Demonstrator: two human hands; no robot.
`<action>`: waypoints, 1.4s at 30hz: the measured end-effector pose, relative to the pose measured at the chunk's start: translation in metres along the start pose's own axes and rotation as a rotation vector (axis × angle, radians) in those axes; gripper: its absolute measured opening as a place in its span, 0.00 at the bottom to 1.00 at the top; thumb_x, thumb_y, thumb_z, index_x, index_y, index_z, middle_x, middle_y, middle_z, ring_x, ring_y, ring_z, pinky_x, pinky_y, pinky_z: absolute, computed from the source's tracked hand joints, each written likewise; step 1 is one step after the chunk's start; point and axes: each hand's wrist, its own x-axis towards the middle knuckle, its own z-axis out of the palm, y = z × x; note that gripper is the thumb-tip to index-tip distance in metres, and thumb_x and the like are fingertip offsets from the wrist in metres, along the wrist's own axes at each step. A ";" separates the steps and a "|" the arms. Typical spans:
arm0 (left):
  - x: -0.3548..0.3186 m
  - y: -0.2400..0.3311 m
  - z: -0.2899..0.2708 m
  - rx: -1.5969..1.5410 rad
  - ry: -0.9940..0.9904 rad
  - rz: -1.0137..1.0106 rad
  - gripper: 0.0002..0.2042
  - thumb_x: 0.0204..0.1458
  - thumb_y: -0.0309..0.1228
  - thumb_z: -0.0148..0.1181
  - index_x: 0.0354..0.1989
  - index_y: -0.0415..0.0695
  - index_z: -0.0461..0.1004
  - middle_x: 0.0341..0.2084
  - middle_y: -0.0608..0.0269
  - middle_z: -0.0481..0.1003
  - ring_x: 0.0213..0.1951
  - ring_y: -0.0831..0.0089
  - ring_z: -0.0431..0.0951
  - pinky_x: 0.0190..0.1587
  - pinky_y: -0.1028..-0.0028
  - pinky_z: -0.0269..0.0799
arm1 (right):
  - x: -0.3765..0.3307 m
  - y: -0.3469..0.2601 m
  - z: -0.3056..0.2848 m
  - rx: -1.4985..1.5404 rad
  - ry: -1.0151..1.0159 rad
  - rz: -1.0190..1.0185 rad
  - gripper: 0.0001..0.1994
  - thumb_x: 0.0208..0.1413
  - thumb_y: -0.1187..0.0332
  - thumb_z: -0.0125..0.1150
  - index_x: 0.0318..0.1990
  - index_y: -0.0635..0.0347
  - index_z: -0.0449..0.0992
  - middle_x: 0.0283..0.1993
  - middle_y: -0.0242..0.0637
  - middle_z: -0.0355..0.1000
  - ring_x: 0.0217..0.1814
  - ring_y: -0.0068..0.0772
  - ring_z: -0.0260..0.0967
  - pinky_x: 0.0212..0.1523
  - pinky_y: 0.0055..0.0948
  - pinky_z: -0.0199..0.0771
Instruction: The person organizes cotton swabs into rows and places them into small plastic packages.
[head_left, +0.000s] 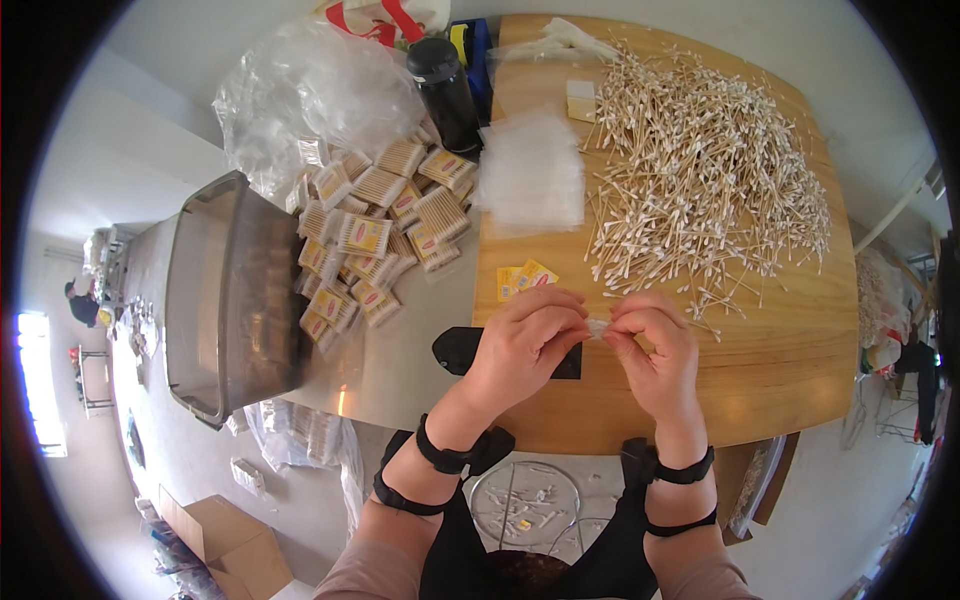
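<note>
My left hand (535, 335) and my right hand (655, 345) meet above the near part of the wooden table. Thumbs and fingertips of both are pinched together. Between them shows a small whitish piece (597, 328), too small to name. Just beyond my left hand lie a few yellow cards (525, 278). Under that hand, a black flat object (453, 350) is partly covered. A large loose heap of cotton swabs (705, 170) spreads beyond my right hand. Farther off, left of the heap, lies a stack of clear plastic bags (532, 172).
Packed cotton swab bags (365, 235) are piled at the left, beside a grey plastic bin (205, 300). Behind them are a big clear plastic sack (315, 95) and a black bottle (445, 95). A stool (525, 490) stands below the table, and an open cardboard box (230, 545) sits lower left.
</note>
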 end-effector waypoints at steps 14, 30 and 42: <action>-0.006 0.055 -0.029 0.151 -0.087 -0.044 0.11 0.41 0.22 0.72 0.28 0.42 0.72 0.32 0.59 0.75 0.34 0.59 0.77 0.36 0.66 0.74 | 0.001 -0.033 -0.009 0.346 -0.156 0.127 0.10 0.47 0.77 0.74 0.25 0.61 0.74 0.30 0.33 0.72 0.30 0.25 0.69 0.31 0.23 0.67; 0.082 -0.113 -0.115 0.626 0.015 -0.188 0.07 0.57 0.28 0.60 0.40 0.38 0.77 0.41 0.52 0.78 0.46 0.51 0.77 0.50 0.61 0.73 | -0.005 0.000 -0.032 0.687 0.073 0.450 0.02 0.60 0.77 0.63 0.36 0.62 0.75 0.32 0.24 0.70 0.34 0.13 0.64 0.35 0.16 0.65; 0.157 -0.169 -0.008 0.906 -0.554 -0.485 0.33 0.67 0.56 0.30 0.72 0.48 0.56 0.73 0.53 0.53 0.74 0.53 0.49 0.72 0.47 0.42 | -0.004 0.002 -0.036 0.676 0.114 0.500 0.02 0.61 0.76 0.63 0.37 0.63 0.76 0.32 0.23 0.71 0.34 0.11 0.64 0.36 0.15 0.65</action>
